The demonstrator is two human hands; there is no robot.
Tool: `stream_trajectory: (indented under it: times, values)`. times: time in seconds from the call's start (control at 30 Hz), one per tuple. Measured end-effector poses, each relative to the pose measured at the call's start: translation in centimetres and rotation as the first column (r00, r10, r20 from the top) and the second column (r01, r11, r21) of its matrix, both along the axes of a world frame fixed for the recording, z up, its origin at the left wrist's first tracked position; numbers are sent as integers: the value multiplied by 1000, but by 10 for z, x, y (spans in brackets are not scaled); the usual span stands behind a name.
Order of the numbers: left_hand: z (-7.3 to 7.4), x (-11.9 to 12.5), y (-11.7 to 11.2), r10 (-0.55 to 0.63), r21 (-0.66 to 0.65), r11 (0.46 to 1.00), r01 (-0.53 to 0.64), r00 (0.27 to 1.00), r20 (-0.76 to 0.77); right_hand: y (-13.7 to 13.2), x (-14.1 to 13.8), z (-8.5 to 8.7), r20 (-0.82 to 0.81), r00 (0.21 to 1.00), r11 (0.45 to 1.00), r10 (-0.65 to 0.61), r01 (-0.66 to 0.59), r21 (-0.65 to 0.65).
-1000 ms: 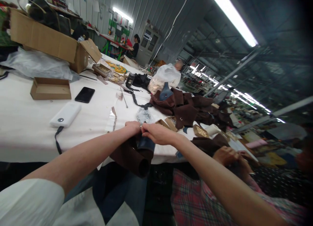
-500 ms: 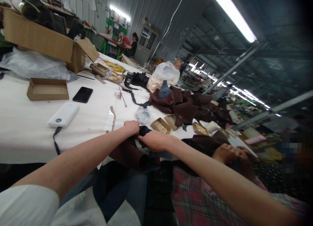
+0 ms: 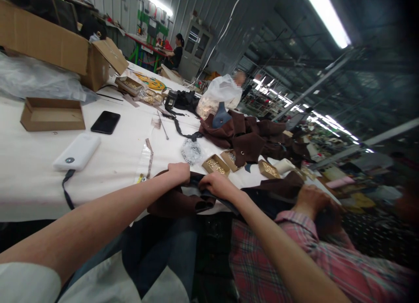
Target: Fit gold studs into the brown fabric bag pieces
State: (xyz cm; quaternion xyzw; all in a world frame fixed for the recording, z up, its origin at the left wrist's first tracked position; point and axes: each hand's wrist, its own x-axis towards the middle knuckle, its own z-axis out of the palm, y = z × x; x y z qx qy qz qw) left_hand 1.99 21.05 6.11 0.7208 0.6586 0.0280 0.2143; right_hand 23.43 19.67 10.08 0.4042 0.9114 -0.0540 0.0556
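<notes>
Head view, edges and room: I have the front edge of the white-covered table running beneath both forearms, with the brown piece at that edge, between the hands and the lap. White cloth shows from the left forearm to the power bank. Right side tighter: a co-worker's plaid sleeve sits just beside my right forearm.

Hands, two: left hand, fist closed on the brown piece's dark upper edge, fingertips hidden; right hand, fingers curled round the dark edge farther along, thumb side toward the left.

Count, near the right hand: small boxes of metal fittings, three; clear bag, one. Count, left: phone, one; power bank, one, cable attached; shallow cardboard tray, one; large carton, one. Beyond the boxes: brown pile, one, pieces overlapping, uncountable.
</notes>
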Motion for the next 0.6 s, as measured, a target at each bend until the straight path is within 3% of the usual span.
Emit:
stream_trajectory:
  times: [0.13,0.27,0.47,0.6]
  values:
    - [2,1,4,9,-33,999,-10,1000,-18,-12,-4,-5,80,994,994,79,-84,65]
    - [4,4,5,3,-39,999,-4,999,-33,-8,-6,-8,179,979,989,98,-116,90]
    - [7,7,-1,-13,-15,1000,12,998,-63,17,9,-28,10,997,995,81,-82,65]
    - [8,11,2,-30,-14,999,30,996,-78,22,26,-48,-136,975,981,175,-161,109]
